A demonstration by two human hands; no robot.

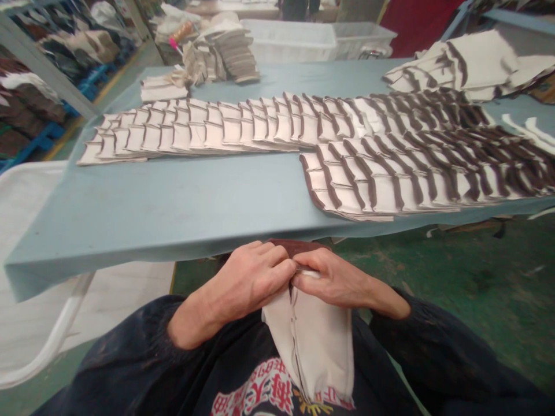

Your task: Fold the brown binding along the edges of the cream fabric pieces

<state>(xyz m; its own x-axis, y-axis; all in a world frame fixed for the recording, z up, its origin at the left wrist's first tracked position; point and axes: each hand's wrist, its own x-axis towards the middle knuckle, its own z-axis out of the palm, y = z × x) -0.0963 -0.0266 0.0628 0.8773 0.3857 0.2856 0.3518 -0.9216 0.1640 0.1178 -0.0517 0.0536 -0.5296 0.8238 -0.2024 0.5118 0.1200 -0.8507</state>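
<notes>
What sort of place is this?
Probably a textile or sewing workshop: overlapping rows of brown-edged cloth pieces lie on a long table, a stack of pale cloth stands behind them, and white bins sit at the back.

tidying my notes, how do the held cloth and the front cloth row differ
The held cloth hangs from the left hand and right hand; the front row lies on the table. The front row is far longer than the held cloth. Both show cream fabric.
</notes>
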